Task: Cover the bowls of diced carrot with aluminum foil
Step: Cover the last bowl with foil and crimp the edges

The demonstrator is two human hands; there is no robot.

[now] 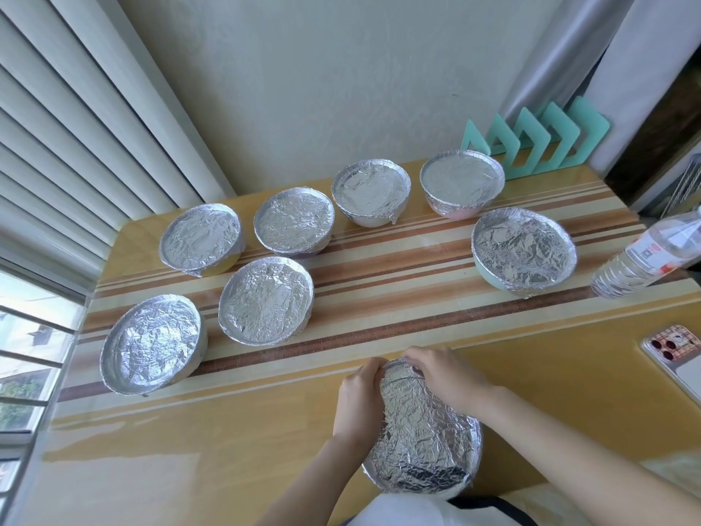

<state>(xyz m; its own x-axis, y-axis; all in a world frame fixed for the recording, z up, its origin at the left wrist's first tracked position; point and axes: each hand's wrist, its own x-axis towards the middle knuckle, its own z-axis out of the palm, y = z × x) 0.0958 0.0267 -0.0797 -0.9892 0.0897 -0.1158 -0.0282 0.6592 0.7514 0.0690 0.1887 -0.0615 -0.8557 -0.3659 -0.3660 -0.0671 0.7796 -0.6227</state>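
At the near edge of the desk (235, 449) a bowl (428, 457) sits under a crinkled foil sheet (413, 411). The left hand (360, 396) is curled over its far-left rim and the right hand (444, 377) over the far rim, both pinching the foil against the edge. The foil looks thin, light and easily torn yet holds a crease, so it is best taken at its overhanging margin and tucked under the rim bit by bit, while the stiff, filled bowl probably will not slide.
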